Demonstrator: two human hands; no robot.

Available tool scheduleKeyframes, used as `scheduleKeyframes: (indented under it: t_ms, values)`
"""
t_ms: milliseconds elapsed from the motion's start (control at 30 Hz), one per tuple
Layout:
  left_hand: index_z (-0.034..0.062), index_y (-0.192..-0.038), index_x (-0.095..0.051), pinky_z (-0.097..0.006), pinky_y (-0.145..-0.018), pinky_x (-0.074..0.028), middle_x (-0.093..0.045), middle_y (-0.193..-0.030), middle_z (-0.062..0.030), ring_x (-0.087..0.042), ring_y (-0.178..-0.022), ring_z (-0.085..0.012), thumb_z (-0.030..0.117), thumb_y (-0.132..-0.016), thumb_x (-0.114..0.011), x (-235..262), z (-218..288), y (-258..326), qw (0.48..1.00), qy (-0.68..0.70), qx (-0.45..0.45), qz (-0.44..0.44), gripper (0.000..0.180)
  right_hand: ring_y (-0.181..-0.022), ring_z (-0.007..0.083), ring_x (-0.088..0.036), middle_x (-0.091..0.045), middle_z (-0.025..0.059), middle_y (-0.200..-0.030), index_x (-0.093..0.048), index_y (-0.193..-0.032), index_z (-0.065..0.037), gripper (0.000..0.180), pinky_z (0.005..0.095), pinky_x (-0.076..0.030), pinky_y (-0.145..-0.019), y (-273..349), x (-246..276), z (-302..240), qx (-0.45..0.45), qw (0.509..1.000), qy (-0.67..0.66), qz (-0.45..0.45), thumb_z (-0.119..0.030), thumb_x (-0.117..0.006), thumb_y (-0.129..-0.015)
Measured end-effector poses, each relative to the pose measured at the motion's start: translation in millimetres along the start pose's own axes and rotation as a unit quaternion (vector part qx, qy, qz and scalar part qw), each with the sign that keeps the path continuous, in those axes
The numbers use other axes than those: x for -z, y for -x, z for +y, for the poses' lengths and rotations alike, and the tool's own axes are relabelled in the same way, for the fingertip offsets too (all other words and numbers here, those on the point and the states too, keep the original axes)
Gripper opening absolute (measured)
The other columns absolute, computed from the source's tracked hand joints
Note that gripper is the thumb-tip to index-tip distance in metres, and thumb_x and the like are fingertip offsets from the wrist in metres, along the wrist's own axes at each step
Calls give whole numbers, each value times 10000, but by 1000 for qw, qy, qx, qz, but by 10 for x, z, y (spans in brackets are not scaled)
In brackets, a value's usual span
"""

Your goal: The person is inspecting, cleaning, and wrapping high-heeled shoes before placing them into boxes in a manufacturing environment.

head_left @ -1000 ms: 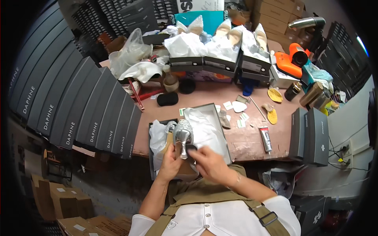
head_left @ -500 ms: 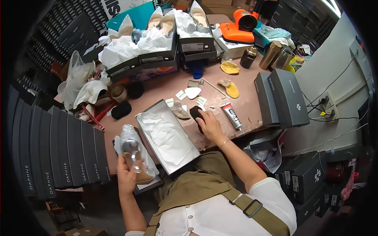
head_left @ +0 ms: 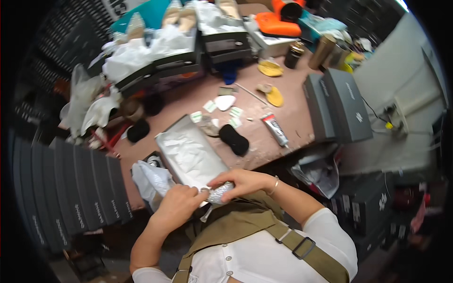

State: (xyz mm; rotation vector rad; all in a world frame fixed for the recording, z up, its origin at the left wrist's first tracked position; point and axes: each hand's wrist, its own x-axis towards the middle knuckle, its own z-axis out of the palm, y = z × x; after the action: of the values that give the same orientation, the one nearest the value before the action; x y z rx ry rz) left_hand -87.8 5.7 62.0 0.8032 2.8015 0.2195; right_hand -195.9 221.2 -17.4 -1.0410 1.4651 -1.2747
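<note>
A glittery silver heeled shoe [head_left: 218, 193] is close to my body, at the near end of an open shoe box [head_left: 214, 165]. My left hand [head_left: 180, 203] grips one end of it with bent fingers. The fingers of my right hand [head_left: 245, 183] wrap its other end. A thin clear heel points down below the left fingers; the rest of the shoe is partly covered. White tissue paper [head_left: 186, 153] lines the box. To its left is white wrapping [head_left: 153, 178]. A black pad [head_left: 234, 140] lies right of the box, untouched.
A glue tube [head_left: 275, 130] and yellow pads [head_left: 270, 69] lie on the pink table [head_left: 292, 106]. Shut dark shoe boxes [head_left: 348, 106] stand at the right, more [head_left: 71, 188] at the left. Boxes of shoes line the back beside an orange device [head_left: 278, 24].
My right hand has let go of the black pad and come to the shoe. My left hand has brought the shoe rightward to the front of my body. The view has shifted slightly.
</note>
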Motion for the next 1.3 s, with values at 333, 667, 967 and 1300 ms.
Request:
scheduleKeyframes:
  t_ms: [333,667,967,1300]
  values:
    - [78,-1048,-604,-468,-1027,-340,-612,-1046,-107,-570,-1019,-284,57,-739,-639,-379,-334,-522,999,13,30,43,312,-774,227,-652,-673,143,-832,-634,-969,25,241,322,-502,-708,1421,1173,878,-160,766,153,603,-195,-604,-875]
    - [28,-1244,-488,-425,-993,-388,-532,-1205,-172,-498,-1135,-347,104,-723,-707,-496,97,-1300,982,148,-36,108,571,-970,334,-601,-599,219,-1059,-462,-1273,14,701,407,-487,-825,1032,1306,1434,-233,772,402,434,-350,-724,-735]
    - [123,-1377,-404,-425,-974,-389,-500,-1287,-149,-497,-1181,-290,72,-700,-680,-611,271,-1582,969,170,-87,155,733,-847,119,-607,-630,96,-969,-509,-1254,-13,390,264,-509,-709,871,812,571,-79,963,-216,139,-252,-527,-946]
    - [31,-1252,-473,-252,-748,-471,-628,-911,-33,-570,-812,-89,181,-798,-735,-355,171,-1064,753,604,197,172,545,-928,332,-599,-599,150,-889,-614,-1025,-47,279,385,-493,-763,-116,1607,1391,-118,838,395,358,-203,-678,-802]
